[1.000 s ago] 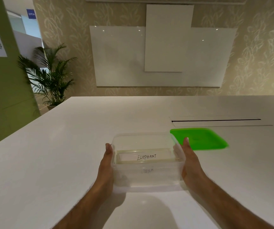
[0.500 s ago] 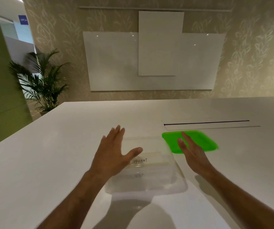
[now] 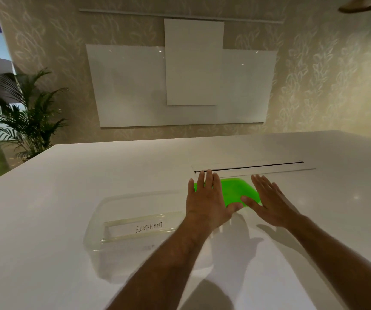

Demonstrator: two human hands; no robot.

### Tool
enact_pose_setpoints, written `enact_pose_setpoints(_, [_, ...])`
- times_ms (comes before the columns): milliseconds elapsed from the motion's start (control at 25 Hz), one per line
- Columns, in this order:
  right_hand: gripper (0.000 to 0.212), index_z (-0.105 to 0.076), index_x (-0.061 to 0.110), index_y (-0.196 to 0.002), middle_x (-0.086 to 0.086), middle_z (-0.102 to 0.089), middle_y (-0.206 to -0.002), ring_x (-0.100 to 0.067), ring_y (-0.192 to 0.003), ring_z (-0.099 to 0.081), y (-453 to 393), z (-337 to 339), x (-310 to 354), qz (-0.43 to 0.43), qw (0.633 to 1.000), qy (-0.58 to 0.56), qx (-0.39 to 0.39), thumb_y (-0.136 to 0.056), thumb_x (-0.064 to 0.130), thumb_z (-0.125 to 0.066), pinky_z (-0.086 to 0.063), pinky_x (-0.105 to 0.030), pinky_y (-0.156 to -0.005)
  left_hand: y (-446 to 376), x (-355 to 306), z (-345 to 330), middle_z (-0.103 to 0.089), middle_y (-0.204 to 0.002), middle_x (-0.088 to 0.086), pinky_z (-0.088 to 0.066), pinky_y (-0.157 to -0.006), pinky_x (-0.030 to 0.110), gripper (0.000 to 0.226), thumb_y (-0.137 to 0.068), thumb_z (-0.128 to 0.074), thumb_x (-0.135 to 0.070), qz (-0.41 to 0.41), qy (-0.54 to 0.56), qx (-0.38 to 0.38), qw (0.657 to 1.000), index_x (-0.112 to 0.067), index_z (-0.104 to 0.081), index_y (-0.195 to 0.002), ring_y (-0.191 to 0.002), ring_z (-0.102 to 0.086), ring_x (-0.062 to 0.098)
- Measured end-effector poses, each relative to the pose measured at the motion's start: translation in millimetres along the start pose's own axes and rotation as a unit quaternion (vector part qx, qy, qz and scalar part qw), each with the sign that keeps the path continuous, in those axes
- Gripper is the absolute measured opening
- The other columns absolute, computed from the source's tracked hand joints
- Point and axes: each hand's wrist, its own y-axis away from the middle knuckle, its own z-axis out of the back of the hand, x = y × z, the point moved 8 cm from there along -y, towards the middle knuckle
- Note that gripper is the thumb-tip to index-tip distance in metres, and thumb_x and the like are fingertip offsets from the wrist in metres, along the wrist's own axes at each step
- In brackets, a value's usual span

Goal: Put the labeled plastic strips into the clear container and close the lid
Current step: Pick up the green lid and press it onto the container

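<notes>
Head view: both hands have left the container's sides within the last second and now reach toward the lid.
Container (image 3: pixel 135 233): clear, open, on the table (image 3: pixel 68 186) at about 7 o'clock from the lid; nobody holds it now.
Strips (image 3: pixel 144 227): inside the container, top one reading ELEPHANT; a fainter one seems to lie beneath.
Lid (image 3: pixel 236 191): green, flat on the table at 1 o'clock from the container, not yet lifted.
Left hand (image 3: pixel 206 202): spread flat, fingers wide, holding nothing, over the lid's near-left edge; contact cannot be told.
Right hand (image 3: pixel 271 202): also spread and empty, at the lid's right edge, thumb near the left thumb.
Meaning: loading looks done; the step in hand is likely picking up the lid to close the container.
</notes>
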Motion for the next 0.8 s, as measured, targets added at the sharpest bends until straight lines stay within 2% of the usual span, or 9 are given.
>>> enact_pose_setpoints(360, [0.098,-0.006,0.013,-0.155,-0.009,-0.005,-0.165,-0.021,-0.152,-0.003,-11,-17,-49,-0.064,0.997,-0.031,0.038,-0.082,0.075,-0.023,-0.005,-0.043,-0.122,-20,-12,-64,-0.005,-0.165,0.013,-0.004,-0.122,0.051,0.114,-0.077,-0.041,-0.084,0.094,0.067,0.062,0.991,-0.009,-0.006,-0.156,-0.152,-0.001,0.029])
enact_pose_setpoints(560, [0.088,-0.012,0.010,-0.155,-0.013,-0.013,-0.163,-0.024,-0.151,-0.012,-20,-43,-62,-0.124,0.979,-0.149,0.054,-0.091,0.065,-0.038,-0.011,-0.040,-0.122,-22,9,-101,0.006,-0.165,0.016,0.001,-0.120,0.051,0.119,-0.074,-0.039,-0.087,0.224,0.177,0.074,0.955,-0.011,0.002,-0.156,-0.152,0.010,0.030])
enact_pose_setpoints(680, [0.092,-0.021,0.015,-0.153,-0.011,-0.028,-0.158,-0.028,-0.146,-0.027,-18,-58,-66,-0.150,0.950,-0.263,0.072,-0.085,0.075,-0.036,-0.022,-0.044,-0.119,-22,27,-112,0.005,-0.163,0.023,0.003,-0.120,0.050,0.125,-0.071,-0.043,-0.088,0.322,0.225,0.066,0.917,-0.009,0.005,-0.156,-0.151,0.008,0.035])
enact_pose_setpoints(720, [0.091,-0.031,0.010,-0.147,-0.016,-0.040,-0.150,-0.033,-0.139,-0.038,-19,-58,-66,-0.151,0.952,-0.259,0.064,-0.085,0.076,-0.033,-0.029,-0.045,-0.115,-22,31,-114,0.000,-0.162,0.025,0.003,-0.120,0.050,0.126,-0.071,-0.044,-0.088,0.340,0.231,0.067,0.909,-0.008,0.005,-0.155,-0.151,0.003,0.036])
enact_pose_setpoints(800, [0.078,-0.051,0.005,-0.122,-0.021,-0.062,-0.118,-0.039,-0.113,-0.056,-25,-55,-66,-0.137,0.965,-0.222,0.021,-0.087,0.071,-0.030,-0.042,-0.046,-0.099,-24,32,-116,-0.012,-0.160,0.026,0.001,-0.120,0.051,0.127,-0.070,-0.045,-0.088,0.350,0.230,0.066,0.906,-0.007,0.004,-0.155,-0.149,-0.006,0.037])
